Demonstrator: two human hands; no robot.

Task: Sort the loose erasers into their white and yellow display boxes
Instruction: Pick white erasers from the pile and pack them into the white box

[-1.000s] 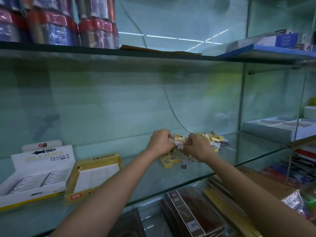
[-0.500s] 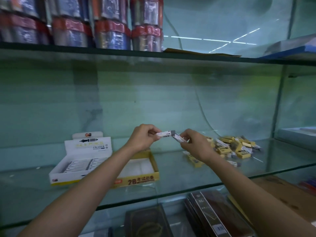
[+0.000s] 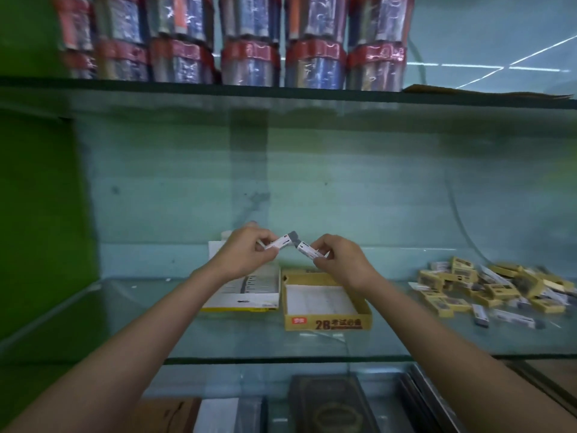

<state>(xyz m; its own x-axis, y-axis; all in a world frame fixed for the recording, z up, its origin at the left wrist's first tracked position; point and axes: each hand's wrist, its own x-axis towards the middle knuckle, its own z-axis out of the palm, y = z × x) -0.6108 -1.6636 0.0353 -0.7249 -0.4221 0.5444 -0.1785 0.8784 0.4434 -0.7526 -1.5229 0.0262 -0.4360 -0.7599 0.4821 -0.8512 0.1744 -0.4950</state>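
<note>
Hands: left hand [image 3: 246, 256] and right hand [image 3: 338, 260] each pinch one white eraser [image 3: 281, 242], ends touching, above the yellow box [image 3: 327, 321].
White box [image 3: 240, 303]: just left of the yellow box.
Pile [image 3: 487, 289]: right of the yellow box.
Risk: light fingertip pinches could slip; an eraser could drop into the yellow box.

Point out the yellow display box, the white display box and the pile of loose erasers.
yellow display box [image 3: 327, 324], head view, on its front wall.
white display box [image 3: 249, 303], head view, on its front edge.
pile of loose erasers [image 3: 496, 290], head view, on a yellow eraser mid-pile.
</note>
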